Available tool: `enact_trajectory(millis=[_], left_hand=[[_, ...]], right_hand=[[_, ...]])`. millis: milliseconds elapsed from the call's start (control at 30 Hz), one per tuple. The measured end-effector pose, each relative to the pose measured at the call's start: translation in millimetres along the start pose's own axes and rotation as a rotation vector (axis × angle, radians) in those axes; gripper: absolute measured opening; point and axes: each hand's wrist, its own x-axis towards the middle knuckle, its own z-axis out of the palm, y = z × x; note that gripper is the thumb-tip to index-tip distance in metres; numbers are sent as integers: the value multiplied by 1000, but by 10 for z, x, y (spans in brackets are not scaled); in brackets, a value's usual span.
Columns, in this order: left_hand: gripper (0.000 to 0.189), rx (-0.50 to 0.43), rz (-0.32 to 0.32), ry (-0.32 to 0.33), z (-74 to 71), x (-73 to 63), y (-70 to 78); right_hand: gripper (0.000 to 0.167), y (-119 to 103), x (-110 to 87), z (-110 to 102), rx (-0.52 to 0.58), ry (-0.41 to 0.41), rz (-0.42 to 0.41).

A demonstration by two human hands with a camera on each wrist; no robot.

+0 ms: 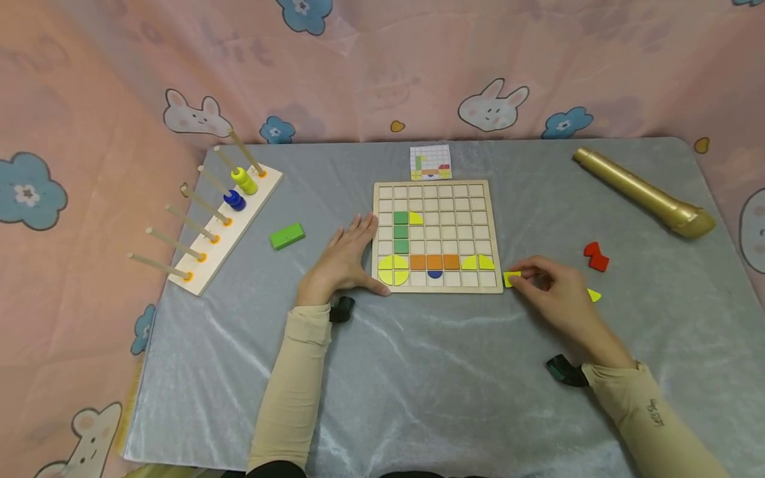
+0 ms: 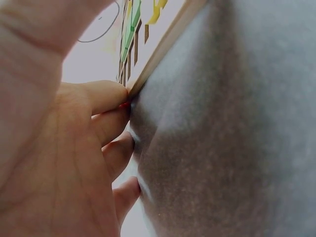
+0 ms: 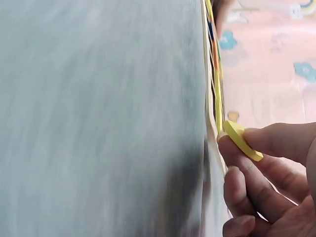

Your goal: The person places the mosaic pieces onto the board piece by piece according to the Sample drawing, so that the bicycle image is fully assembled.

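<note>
A wooden grid board [image 1: 436,290] lies flat on the grey cloth. In its cells are green squares [image 1: 401,232], orange squares [image 1: 435,263], a blue half-round piece [image 1: 435,274] and several yellow quarter-round pieces [image 1: 393,270]. My left hand [image 1: 340,262] rests against the board's left edge, fingers extended and thumb at the lower left corner; the left wrist view shows fingertips touching the frame. Between thumb and fingertips, my right hand [image 1: 556,292] pinches a small yellow piece [image 3: 239,139] just beyond the board's lower right corner.
A printed pattern card [image 1: 430,163] lies behind the board. To the right are red pieces [image 1: 596,257], another yellow piece [image 1: 594,295] and a gold tube [image 1: 645,192] with a flared end. On the left stand a green block [image 1: 287,237] and a peg rack [image 1: 209,271] with beads.
</note>
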Motion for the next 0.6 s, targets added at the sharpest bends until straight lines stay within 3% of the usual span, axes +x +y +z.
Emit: enact_trajectory(millis=[200, 600], left_hand=[[144, -8, 5, -4, -5, -9, -9], [145, -5, -4, 0, 0, 3, -15]], right_hand=[[11, -85, 54, 153, 9, -21, -30], [12, -105, 145, 261, 23, -17, 8]])
